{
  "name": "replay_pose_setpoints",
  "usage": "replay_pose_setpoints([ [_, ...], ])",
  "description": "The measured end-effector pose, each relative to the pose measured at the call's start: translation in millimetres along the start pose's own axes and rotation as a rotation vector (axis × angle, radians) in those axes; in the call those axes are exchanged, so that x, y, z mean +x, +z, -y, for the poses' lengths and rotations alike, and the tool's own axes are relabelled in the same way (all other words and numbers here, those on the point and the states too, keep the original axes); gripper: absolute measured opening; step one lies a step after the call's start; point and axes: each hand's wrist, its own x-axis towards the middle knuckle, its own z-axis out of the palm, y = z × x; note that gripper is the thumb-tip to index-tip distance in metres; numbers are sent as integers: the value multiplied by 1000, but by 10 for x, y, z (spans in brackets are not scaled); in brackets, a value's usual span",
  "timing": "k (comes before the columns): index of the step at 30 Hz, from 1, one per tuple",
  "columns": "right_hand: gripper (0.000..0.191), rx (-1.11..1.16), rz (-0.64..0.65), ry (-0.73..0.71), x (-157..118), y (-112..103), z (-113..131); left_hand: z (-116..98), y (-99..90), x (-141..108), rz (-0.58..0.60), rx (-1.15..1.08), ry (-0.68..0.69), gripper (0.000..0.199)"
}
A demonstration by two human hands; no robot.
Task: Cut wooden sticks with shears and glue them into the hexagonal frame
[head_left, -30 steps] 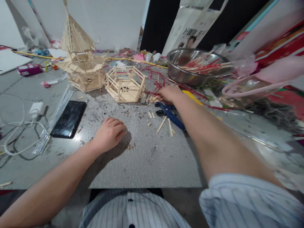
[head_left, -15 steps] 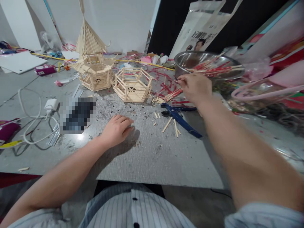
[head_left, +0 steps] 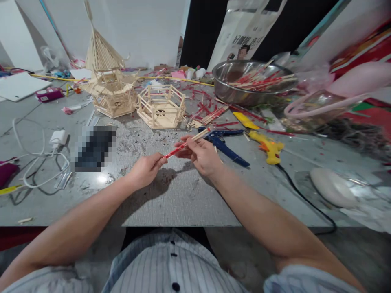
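Observation:
A pair of wooden chopsticks (head_left: 174, 151), partly in a red paper sleeve, is held slantwise above the table between my hands. My left hand (head_left: 146, 170) pinches the lower red end. Higher up, my right hand (head_left: 203, 154) has its thumb and fingers closed round the pale wood, its other fingers loosely curled. Just behind my right hand lies a blue-handled cutter (head_left: 227, 149). Beyond the hands stand an open hexagonal stick frame with railings (head_left: 160, 118) and, left of it, a stick pavilion with a pointed roof (head_left: 105, 57).
A steel bowl (head_left: 250, 97) of red-wrapped chopsticks stands at the back right, with torn red wrappers (head_left: 203, 110) beside it. A yellow glue gun (head_left: 270, 148) with a black cord lies right. A blurred-out dark slab (head_left: 94, 148) and white charger (head_left: 58, 139) lie left.
My right hand has come back from the bowl's edge to the middle with the chopsticks. My left hand has lifted from the table and closed on their lower end.

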Motion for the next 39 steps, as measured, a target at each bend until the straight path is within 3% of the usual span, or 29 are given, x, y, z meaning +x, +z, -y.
replay_pose_setpoints([
  [4, 43, 28, -118, -17, 16, -104, 16, -26, 4, 8, 25, -52, -26, 31],
  [7, 44, 50, -133, -17, 2, -75, -1, -27, 14, 6, 20, -60, -39, 31],
  [17, 38, 120, 54, -26, -75, 18, -76, -81, 69, -38, -7, -19, -75, 30],
  [26, 37, 71, 184, 21, -172, 179, -227, -81, 118, -67, -81, -95, 38, 32],
  [32, 37, -39, 244, 35, -143, 101, -213, -17, 129, -25, -60, -63, 55, 31],
  [35, 37, -26, 166, -38, -120, 47, -154, 11, 94, 0, -58, -59, 42, 31],
  [39, 32, 110, -80, -161, -48, -16, -128, 39, 40, 13, -59, -39, 18, 31],
])
